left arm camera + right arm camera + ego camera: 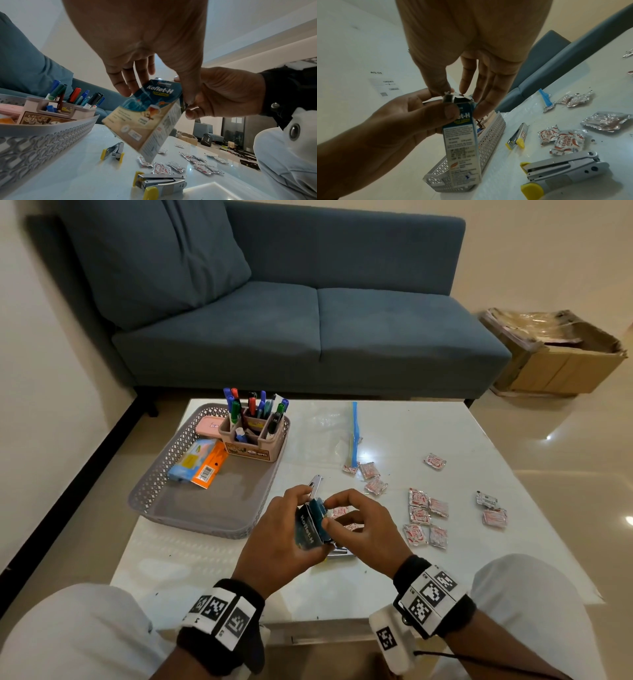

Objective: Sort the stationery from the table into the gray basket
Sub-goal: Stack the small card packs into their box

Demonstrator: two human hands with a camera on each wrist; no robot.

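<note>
- Head view: both hands meet above the white worktop [411, 440], just right of the gray basket [161, 474], around a small blue and cream box [310, 529] marked "Koflet-H".
- Left hand [284, 539] has its grip closed round the box, thumb on one face, fingers behind.
- Right hand [363, 525] pinches the torn top flap of the box between thumb and forefinger; its other fingers are loosely extended.
- Left wrist view shows the box tilted, its lower end above the worktop and not touching it.
- Basket holds a pink organizer [253, 436] full of markers at its far end, a pink case [209, 426] beside that, and a blue pack [191, 460] lying against an orange pack [210, 467].
- Two staplers with yellow ends lie on the worktop outside the basket: a big stapler [565, 171] near the hands and a slim stapler [518, 136] farther off, close to the basket wall.
- Foil sachets [424, 518], some reading "Chilli Flakes", are scattered over the right half of the worktop.
- Zip bag [342, 436] with a blue strip lies flat beyond the sachets.
- Blue sofa [308, 320] stands behind the worktop, a cardboard box [561, 361] on the floor to its right.
</note>
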